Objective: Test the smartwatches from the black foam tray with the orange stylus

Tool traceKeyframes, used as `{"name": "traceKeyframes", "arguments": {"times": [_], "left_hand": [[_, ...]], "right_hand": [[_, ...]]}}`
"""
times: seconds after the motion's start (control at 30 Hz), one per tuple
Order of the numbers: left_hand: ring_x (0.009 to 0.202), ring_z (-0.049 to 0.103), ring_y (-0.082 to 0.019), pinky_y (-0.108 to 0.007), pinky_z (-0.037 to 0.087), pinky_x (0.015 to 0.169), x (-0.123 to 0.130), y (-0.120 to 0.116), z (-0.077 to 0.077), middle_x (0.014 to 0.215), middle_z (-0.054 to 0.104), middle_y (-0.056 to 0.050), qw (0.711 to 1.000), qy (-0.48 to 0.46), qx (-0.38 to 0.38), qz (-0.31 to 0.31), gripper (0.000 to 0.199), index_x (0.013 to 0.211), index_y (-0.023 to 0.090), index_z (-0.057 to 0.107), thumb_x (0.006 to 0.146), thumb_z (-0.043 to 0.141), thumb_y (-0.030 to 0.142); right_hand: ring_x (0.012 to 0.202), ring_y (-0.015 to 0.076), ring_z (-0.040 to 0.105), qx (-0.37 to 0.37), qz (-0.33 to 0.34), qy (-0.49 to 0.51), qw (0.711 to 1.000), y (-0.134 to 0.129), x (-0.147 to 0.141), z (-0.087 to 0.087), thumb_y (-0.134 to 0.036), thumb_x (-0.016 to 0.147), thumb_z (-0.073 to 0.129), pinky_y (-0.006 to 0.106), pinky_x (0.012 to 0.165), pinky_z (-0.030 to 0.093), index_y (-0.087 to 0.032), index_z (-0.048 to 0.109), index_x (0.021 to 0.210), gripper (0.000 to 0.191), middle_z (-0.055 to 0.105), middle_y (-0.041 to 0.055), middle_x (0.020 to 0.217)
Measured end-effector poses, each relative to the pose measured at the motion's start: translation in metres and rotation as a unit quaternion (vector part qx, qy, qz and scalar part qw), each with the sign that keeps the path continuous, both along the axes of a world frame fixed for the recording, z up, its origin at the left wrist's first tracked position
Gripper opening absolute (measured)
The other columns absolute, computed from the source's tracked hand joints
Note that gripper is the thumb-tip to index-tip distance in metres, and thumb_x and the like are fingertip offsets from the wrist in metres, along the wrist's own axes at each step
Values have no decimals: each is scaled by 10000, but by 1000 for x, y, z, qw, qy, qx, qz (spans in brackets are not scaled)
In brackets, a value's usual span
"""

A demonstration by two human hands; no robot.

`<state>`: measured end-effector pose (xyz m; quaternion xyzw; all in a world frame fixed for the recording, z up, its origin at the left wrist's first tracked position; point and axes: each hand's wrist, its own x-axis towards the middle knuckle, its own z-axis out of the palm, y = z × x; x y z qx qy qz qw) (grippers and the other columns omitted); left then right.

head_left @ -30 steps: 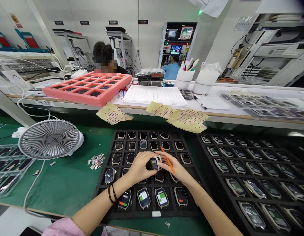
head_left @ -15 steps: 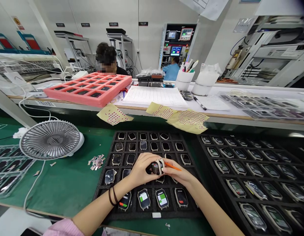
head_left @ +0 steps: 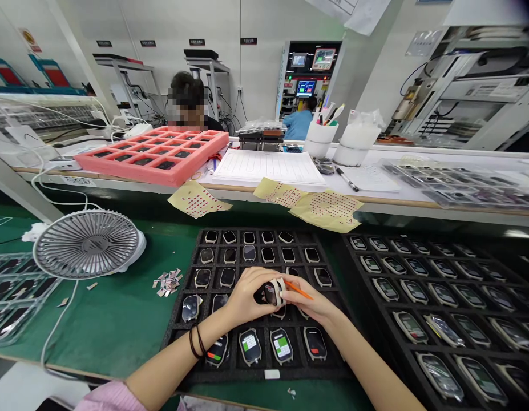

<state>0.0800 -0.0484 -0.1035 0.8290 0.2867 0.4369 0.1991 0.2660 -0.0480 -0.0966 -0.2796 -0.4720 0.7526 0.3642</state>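
Between my two hands a smartwatch body (head_left: 271,293) is held tilted on its edge, its dark screen turned to the left. The fingers and thumb of my left hand (head_left: 248,290) curl round its left side. My right hand (head_left: 309,297) pinches the right side and also keeps an orange stick (head_left: 299,290) in its fingers; the stick's tip is hidden by the hand. Both hands are above a black foam tray (head_left: 230,374) with watch bodies in its pockets. In the front row, one lit watch (head_left: 282,346) shows a green and white screen.
A second black tray of watches (head_left: 414,291) lies to the right. On the left are a grey fan (head_left: 93,244), a pile of small scraps (head_left: 168,283) and clear trays (head_left: 16,297). The shelf ahead bears a pink foam tray (head_left: 178,177) and papers (head_left: 268,165). Two people sit beyond.
The held watch has turned very slightly between my fingers, and the orange stick has shifted a little left. Both hands stay almost in the same place above the tray.
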Motion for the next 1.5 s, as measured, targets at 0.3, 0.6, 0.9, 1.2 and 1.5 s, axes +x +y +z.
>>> {"name": "traceKeyframes", "arguments": {"times": [0.3, 0.6, 0.9, 1.2, 1.5], "left_hand": [[1054, 588, -238, -393, 426, 920, 0, 2, -3, 1130, 669, -76, 1000, 14, 1, -2, 504, 1176, 213, 565, 701, 733, 207], [1043, 590, -246, -409, 441, 914, 2, 2, -2, 1127, 667, -86, 1000, -5, -11, -5, 496, 1163, 212, 573, 697, 741, 214], [1099, 564, -252, -436, 438, 948, 4, 0, -3, 1193, 630, -94, 1000, -18, -14, -14, 552, 1208, 231, 547, 690, 733, 189], [1165, 551, -253, -437, 443, 989, 5, -2, -3, 1254, 603, -99, 997, -16, -73, -15, 581, 1222, 224, 554, 673, 695, 96], [956, 663, -235, -338, 544, 807, -1, 3, -1, 1108, 685, -83, 970, -61, -227, 63, 499, 1141, 188, 600, 665, 751, 185]], "right_hand": [[604, 122, 587, 15, -34, -25, 999, -1, -4, -9, -233, 665, 788, 241, 530, 545, -202, 663, 1043, 399, 598, -23, 746], [644, 136, 585, 16, -43, -23, 999, -1, -5, -7, -242, 650, 794, 241, 531, 538, -209, 669, 1045, 415, 592, -19, 760], [705, 131, 550, 37, -54, -40, 997, 0, -2, -8, -279, 634, 808, 264, 746, 456, -213, 696, 992, 381, 607, -25, 737], [750, 153, 587, 67, -65, -80, 992, 0, -3, -7, -353, 631, 806, 264, 713, 464, -207, 688, 966, 383, 634, -10, 771], [545, 156, 611, 169, -266, -41, 948, 0, 4, -1, -560, 897, 406, 252, 429, 393, -183, 680, 1002, 478, 671, 65, 780]]}}
